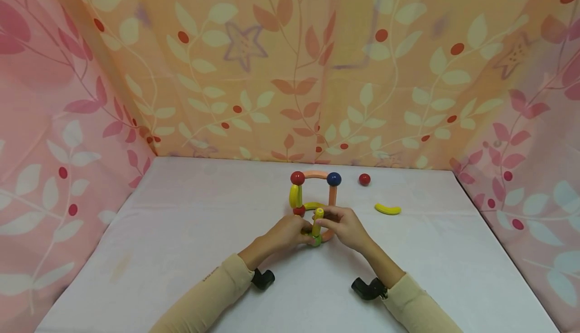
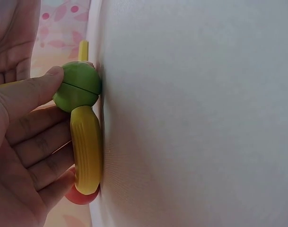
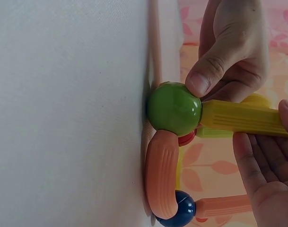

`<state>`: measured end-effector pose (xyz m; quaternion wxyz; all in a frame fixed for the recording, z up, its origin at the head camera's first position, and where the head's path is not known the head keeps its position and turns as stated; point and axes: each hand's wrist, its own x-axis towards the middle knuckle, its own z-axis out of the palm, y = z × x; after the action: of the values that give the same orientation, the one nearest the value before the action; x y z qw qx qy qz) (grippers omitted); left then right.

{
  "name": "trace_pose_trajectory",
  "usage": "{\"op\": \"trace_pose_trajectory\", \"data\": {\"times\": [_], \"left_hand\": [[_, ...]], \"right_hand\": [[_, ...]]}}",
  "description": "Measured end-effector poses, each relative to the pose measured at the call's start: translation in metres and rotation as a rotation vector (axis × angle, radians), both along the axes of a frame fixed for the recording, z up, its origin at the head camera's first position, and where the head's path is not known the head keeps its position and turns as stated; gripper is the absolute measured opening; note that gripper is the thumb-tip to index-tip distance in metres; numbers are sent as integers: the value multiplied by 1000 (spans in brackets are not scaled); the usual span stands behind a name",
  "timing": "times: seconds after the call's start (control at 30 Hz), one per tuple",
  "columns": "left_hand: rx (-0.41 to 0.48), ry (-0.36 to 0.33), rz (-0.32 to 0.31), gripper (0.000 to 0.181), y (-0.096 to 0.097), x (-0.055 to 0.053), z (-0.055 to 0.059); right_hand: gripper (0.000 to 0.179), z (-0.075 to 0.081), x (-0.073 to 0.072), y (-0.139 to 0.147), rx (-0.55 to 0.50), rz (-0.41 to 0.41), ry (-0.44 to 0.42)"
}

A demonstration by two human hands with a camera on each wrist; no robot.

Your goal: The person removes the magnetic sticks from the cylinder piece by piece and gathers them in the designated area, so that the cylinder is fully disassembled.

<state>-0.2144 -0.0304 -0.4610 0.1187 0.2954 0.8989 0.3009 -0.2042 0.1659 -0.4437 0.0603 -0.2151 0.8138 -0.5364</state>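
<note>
A frame of rods and balls stands on the table, its near corner a green ball [image 3: 174,109]. My left hand [image 1: 287,232] pinches this ball, thumb on its side. From the ball a yellow rod [image 1: 317,224] rises upright, its lower end against the ball. My right hand [image 1: 346,224] holds the rod near its top between thumb and fingers. A yellow curved rod [image 2: 87,151] and an orange curved rod [image 3: 161,172] run from the green ball along the table. The orange one leads to a blue ball [image 3: 184,210].
At the frame's top back, an orange rod [image 1: 315,174] joins a red ball [image 1: 297,178] and another blue ball [image 1: 334,179]. To the right lie a loose red ball [image 1: 364,180] and a yellow curved rod [image 1: 387,209]. Patterned cloth [image 1: 290,71] walls the table [image 1: 181,252].
</note>
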Motion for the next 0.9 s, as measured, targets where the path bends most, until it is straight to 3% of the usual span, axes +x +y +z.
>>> {"op": "trace_pose_trajectory", "data": {"times": [0.27,0.6,0.9], "left_hand": [[-19,9,9,26,0,0,-1],[-9,-28,26,26,1,0,-1],[-10,6,9,27,0,0,-2]], "right_hand": [[35,-1,-1,-1,9,-21,3],[37,-3,-5,-1,16,-15,29],[40,-3,-3,-3,22,-19,15]]}}
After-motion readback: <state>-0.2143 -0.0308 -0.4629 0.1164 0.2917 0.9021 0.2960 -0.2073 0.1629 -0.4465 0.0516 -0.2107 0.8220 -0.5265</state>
